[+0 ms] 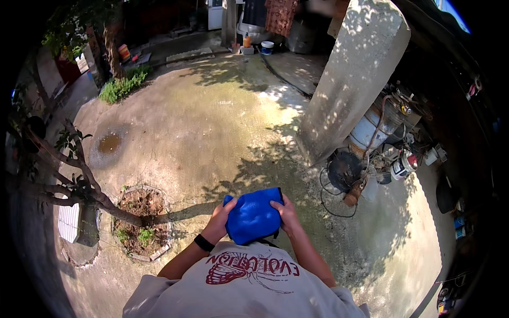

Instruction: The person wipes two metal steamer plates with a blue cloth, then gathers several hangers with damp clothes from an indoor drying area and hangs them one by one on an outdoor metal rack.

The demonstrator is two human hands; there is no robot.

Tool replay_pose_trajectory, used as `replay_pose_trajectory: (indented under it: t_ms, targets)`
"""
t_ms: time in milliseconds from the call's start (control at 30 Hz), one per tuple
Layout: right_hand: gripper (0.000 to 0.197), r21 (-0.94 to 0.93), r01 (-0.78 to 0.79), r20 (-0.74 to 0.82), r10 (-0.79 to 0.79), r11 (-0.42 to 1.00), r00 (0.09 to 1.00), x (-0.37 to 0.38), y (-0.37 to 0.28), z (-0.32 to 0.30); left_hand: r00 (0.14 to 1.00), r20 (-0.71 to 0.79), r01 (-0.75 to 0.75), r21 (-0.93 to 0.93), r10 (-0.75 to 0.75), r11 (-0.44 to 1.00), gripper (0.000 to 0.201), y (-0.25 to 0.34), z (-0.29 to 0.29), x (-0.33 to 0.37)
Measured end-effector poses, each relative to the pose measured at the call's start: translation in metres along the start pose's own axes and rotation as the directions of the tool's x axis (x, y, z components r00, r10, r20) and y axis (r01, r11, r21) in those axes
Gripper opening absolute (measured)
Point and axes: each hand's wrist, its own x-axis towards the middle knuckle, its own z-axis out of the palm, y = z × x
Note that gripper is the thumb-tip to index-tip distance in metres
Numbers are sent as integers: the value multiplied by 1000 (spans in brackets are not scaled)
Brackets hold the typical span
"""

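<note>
A folded blue cloth [253, 216] with dark edging is held up in front of my chest, its broad face turned upward. My left hand [218, 220] grips its left side, with the thumb on top and the other fingers mostly hidden underneath. On the opposite side, my right hand [287, 213] pinches the cloth near its upper right corner, thumb pressed onto the fabric. Below the cloth, a bit of dark strap or trim shows against my light printed shirt [238, 283]. A black band [203, 243] circles my left wrist.
A concrete pillar [355, 79] rises ahead to the right. Beside it stand a rusty metal drum [374, 124], a white bucket [403, 165] and a loose black cable [331, 211]. On the left, a leaning tree [108, 205] grows from an edged soil bed [143, 204]. A puddle [110, 143] lies farther off.
</note>
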Motion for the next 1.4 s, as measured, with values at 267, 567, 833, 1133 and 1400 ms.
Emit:
replay_pose_trajectory:
  t_ms: [267, 567, 833, 1133, 1400]
  targets:
    - [32, -416, 740, 705, -327, 528, 629, 190, -68, 180, 910, -308, -344, -186, 277, 921, 27, 141, -84, 155]
    - [26, -715, 470, 261, -425, 518, 867, 507, -114, 217, 894, -366, -296, -53, 257, 954, 24, 325, -113, 372]
    - [42, -703, 527, 230, -548, 478, 804, 651, -184, 254, 874, -93, -426, 326, 477, 844, 34, 455, -47, 578]
    - [53, -622, 640, 536, -350, 451, 768, 881, -258, 212, 959, -87, -229, 319, 269, 920, 26, 555, -55, 806]
    - [49, -429, 700, 822, -74, 571, 565, 1075, -351, 264, 839, -379, -378, 110, 390, 919, 27, 691, -71, 917]
